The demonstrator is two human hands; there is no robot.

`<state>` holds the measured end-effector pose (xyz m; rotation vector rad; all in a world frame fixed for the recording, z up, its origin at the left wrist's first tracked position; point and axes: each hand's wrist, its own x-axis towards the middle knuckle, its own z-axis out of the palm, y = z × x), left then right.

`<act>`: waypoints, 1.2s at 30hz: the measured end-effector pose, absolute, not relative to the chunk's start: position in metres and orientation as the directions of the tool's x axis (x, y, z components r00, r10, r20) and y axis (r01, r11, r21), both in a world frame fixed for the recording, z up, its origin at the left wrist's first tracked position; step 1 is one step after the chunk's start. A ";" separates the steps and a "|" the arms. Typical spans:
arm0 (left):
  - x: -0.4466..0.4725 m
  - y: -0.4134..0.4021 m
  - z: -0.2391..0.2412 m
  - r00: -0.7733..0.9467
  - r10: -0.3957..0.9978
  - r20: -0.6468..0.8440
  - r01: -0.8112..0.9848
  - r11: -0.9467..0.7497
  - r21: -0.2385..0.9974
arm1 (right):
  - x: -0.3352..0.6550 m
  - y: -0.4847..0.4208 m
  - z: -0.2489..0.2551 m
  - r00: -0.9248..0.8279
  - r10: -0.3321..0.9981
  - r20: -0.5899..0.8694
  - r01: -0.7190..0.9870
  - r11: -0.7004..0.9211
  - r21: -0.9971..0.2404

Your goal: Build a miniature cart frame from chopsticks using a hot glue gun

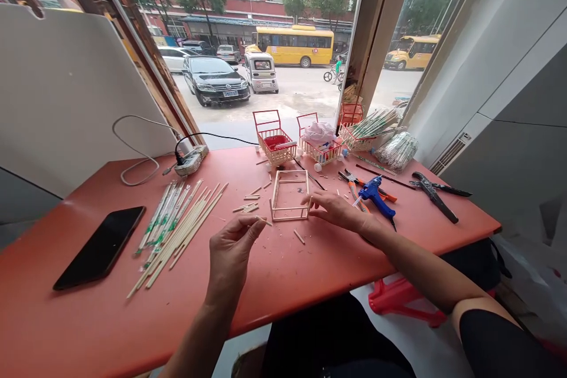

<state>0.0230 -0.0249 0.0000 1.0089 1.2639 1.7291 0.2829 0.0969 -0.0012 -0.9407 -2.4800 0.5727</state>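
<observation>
Between thumb and fingertips, my left hand point(234, 248) pinches a short wooden stick point(266, 221) just left of the open box frame. The wooden stick frame point(290, 217) stands on the table, its sides made of thin pale sticks. My right hand point(330, 209) touches the frame's right front corner with its fingers; whether they grip it is hard to see. One loose short stick point(299, 237) lies in front of the frame, and several cut pieces point(245, 208) lie to its left.
Long sticks point(186, 236) and a black phone point(100, 248) lie on the left. A blue glue gun point(376, 198), orange-handled pliers point(352, 183) and black cutters point(436, 192) lie right. Small stick carts point(275, 147) stand at the back. A power strip point(191, 160) sits back left.
</observation>
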 end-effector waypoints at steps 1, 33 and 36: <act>0.023 -0.025 0.001 -0.398 0.903 0.163 -0.113 -0.225 0.968 | 0.282 0.098 -0.002 -0.683 0.689 0.243 0.506 0.686 -0.523; 0.055 0.007 0.053 -0.226 0.870 0.439 0.461 -0.302 0.835 | 0.261 0.083 0.050 -0.478 0.799 0.364 0.481 0.585 -0.653; 0.059 0.007 0.051 -0.214 0.879 0.427 0.484 -0.285 0.828 | 0.259 0.078 0.047 -0.473 0.801 0.368 0.469 0.582 -0.664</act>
